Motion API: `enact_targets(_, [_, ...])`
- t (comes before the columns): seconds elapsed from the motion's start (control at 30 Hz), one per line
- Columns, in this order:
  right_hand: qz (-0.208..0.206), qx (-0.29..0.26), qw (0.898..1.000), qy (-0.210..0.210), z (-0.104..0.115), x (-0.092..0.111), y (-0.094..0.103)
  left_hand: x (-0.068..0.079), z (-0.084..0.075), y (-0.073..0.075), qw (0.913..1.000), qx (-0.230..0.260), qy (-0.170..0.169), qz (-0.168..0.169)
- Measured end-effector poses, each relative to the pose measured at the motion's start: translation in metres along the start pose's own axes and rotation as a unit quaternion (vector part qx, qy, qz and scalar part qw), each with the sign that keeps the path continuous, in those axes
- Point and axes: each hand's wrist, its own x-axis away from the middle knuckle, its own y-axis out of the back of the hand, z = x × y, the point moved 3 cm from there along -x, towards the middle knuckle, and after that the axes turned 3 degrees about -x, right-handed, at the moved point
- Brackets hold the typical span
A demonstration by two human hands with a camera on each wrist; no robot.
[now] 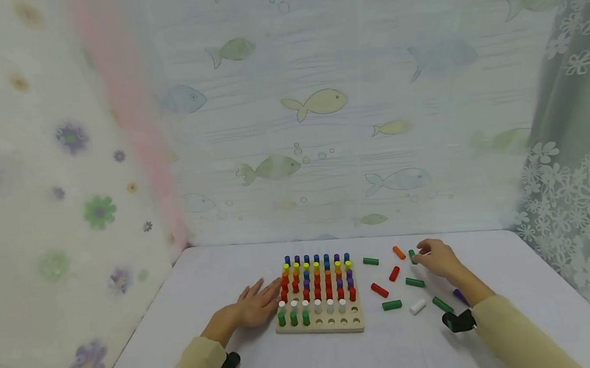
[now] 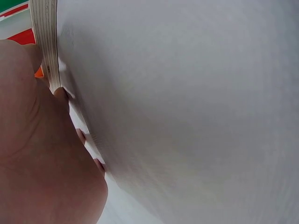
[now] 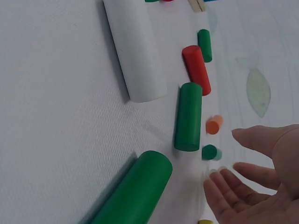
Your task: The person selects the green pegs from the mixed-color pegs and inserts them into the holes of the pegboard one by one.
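A wooden pegboard [image 1: 319,327] stands on the table, holding rows of coloured pegs. My left hand [image 1: 257,307] lies against the board's left side with fingers extended, its fingertips at the edge. In the left wrist view the palm hides part of the board's side [image 2: 46,51]. My right hand [image 1: 438,258] is at the far right, close to a lying green peg [image 1: 412,257]. In the right wrist view its thumb and fingers [image 3: 245,198] are spread apart, with the small green peg [image 3: 210,152] beyond them and nothing held.
Loose pegs lie right of the board: a white peg [image 1: 417,306], a red peg [image 1: 379,290], an orange peg [image 1: 398,252], a purple peg [image 1: 461,297] under the right forearm and several green ones. Vacant holes [image 1: 331,321] show in the board's front row. A fish-patterned curtain [image 1: 297,207] hangs behind.
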Motion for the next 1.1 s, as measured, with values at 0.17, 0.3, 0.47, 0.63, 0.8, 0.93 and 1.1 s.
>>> enact_targets(0.17, [0.010,-0.001,0.999,-0.031,0.001,-0.007,-0.004,0.000,-0.001,0.000,1.0000,-0.004,0.006,-0.004])
enact_targets(0.3, [0.004,0.002,0.999,-0.046,0.001,-0.014,-0.006,0.000,0.000,0.001,0.9999,-0.004,0.009,-0.010])
enact_targets(0.47, [-0.009,-0.003,0.998,-0.065,-0.002,-0.020,-0.010,-0.001,0.001,0.000,0.9999,-0.004,0.010,-0.008])
enact_targets(0.63, [-0.026,-0.005,0.997,-0.073,-0.004,-0.022,-0.013,-0.002,0.002,-0.002,0.9999,-0.004,0.010,-0.005])
enact_targets(0.8, [-0.038,0.004,0.997,-0.065,-0.007,-0.024,-0.014,-0.001,0.000,-0.001,0.9999,-0.006,0.009,-0.011])
enact_targets(0.93, [-0.039,0.025,0.997,-0.059,-0.004,-0.023,-0.014,0.000,-0.001,0.000,0.9999,-0.003,0.007,-0.011])
enact_targets(1.1, [-0.037,0.059,0.997,-0.042,-0.001,-0.021,-0.013,0.000,0.000,-0.002,0.9999,0.000,0.009,-0.011])
